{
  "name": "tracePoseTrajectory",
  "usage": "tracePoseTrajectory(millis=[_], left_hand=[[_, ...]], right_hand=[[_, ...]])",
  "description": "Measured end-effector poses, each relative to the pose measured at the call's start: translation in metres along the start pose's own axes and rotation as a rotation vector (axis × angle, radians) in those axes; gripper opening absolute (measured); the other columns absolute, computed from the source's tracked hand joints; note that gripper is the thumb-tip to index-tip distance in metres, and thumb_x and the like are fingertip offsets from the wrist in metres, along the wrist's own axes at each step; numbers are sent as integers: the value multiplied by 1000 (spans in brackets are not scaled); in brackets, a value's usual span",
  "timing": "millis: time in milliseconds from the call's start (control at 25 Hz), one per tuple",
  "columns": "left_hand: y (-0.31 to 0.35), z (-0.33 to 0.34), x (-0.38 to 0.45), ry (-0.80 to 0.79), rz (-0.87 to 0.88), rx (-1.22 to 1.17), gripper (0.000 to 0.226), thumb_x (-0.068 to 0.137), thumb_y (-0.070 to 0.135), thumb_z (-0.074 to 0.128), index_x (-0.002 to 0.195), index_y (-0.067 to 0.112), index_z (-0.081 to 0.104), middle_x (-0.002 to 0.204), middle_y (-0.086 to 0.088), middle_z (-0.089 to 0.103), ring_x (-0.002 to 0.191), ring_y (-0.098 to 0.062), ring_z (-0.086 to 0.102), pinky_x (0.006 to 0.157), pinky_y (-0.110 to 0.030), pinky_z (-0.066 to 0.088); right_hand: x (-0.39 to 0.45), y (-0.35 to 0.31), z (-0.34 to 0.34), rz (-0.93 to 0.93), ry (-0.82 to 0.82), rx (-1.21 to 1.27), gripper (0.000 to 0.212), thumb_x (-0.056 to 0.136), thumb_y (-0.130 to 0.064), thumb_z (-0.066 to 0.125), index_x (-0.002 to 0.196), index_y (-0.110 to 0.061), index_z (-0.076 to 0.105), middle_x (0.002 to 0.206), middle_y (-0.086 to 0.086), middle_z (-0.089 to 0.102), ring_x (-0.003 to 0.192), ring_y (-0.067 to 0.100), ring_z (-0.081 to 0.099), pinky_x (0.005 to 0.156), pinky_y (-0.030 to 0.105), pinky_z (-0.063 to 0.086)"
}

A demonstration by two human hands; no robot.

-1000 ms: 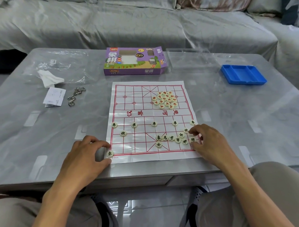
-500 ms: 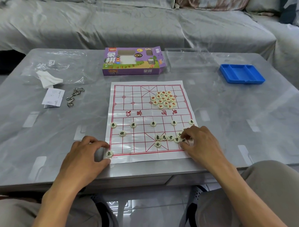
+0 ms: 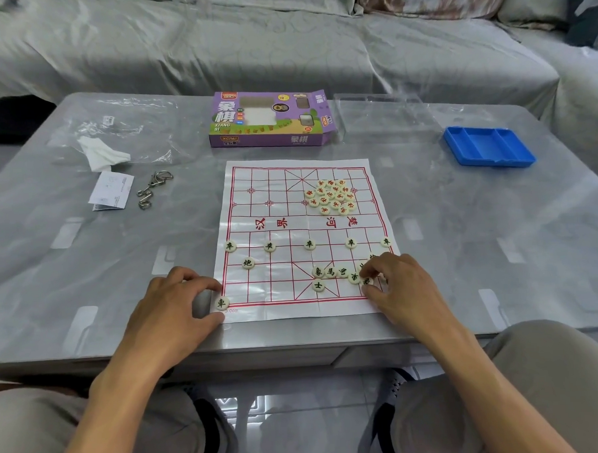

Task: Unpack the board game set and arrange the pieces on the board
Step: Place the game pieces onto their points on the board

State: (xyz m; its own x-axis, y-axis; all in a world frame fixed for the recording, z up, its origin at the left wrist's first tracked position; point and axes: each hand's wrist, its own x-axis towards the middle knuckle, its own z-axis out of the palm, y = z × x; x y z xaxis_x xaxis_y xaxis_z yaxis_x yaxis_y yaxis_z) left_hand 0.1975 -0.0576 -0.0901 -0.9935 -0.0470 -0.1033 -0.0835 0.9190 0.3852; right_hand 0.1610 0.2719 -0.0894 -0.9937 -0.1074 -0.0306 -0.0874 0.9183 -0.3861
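On the grey table [image 3: 85,235], from the head view, a paper board [image 3: 305,236] is laid flat, with an opened purple box [image 3: 269,119] beyond it and a blue tray [image 3: 489,146] well to the right. Five black-marked pieces [image 3: 308,244] are set in a row; a heap of red-marked pieces [image 3: 332,196] is left unsorted on the far half. Step in hand, as judged: black's back rank is being filled. Next, a piece from the loose cluster [image 3: 337,274] is to be slid to its own crossing. The left hand [image 3: 171,314] is curled, fingertips bracketing the corner piece [image 3: 221,302]; whether it is pinched cannot be told. The right hand [image 3: 396,287] is curled over the cluster, fingertips touching pieces; a firm hold cannot be told.
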Motion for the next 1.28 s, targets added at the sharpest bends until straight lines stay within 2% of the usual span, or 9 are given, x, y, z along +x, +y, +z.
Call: tracePoseTrajectory(millis=[240,440,560,640,840,1280], left_hand=[[5,-4,-3,-11,-7,1,40,82,45,69,120,41,58,126,14,44,120,-13,36,90,-31,45],[7,-4,-4,-4,2,-12,42,83,45,68,123,40,57,127,13,44,120,-13,37,93,-31,44],[3,-3,-5,6,2,-14,41,83,44,68,122,40,57,126,14,44,119,-13,37,93,-32,44],[2,-3,-5,12,7,-11,41,83,44,68,122,40,57,125,14,44,119,-13,37,93,-32,44],[3,-2,-3,10,7,-5,42,82,44,67,123,40,56,126,15,43,119,-13,38,93,-31,45],[4,-4,-4,-10,0,7,43,83,45,67,124,39,55,128,14,43,120,-13,37,94,-32,46]], right_hand=[[-7,-17,-5,-95,53,130,16,85,-28,69,98,-31,62,94,-21,58,87,4,48,71,17,37],[-13,-67,27,-318,-10,254,9,84,-24,69,90,-29,65,92,-17,61,84,3,55,74,24,49],[-12,-104,51,-365,-40,357,6,83,-24,67,88,-26,65,91,-15,60,84,4,56,74,23,48],[-7,-118,67,-393,-21,327,6,83,-25,64,89,-25,65,91,-13,60,86,8,55,74,27,47],[-1,-123,84,-325,5,338,18,83,-25,62,100,-26,64,91,-12,62,85,10,54,74,30,48],[-2,-121,84,-325,4,332,22,83,-25,63,105,-26,64,98,-14,63,88,9,54,76,29,49]])
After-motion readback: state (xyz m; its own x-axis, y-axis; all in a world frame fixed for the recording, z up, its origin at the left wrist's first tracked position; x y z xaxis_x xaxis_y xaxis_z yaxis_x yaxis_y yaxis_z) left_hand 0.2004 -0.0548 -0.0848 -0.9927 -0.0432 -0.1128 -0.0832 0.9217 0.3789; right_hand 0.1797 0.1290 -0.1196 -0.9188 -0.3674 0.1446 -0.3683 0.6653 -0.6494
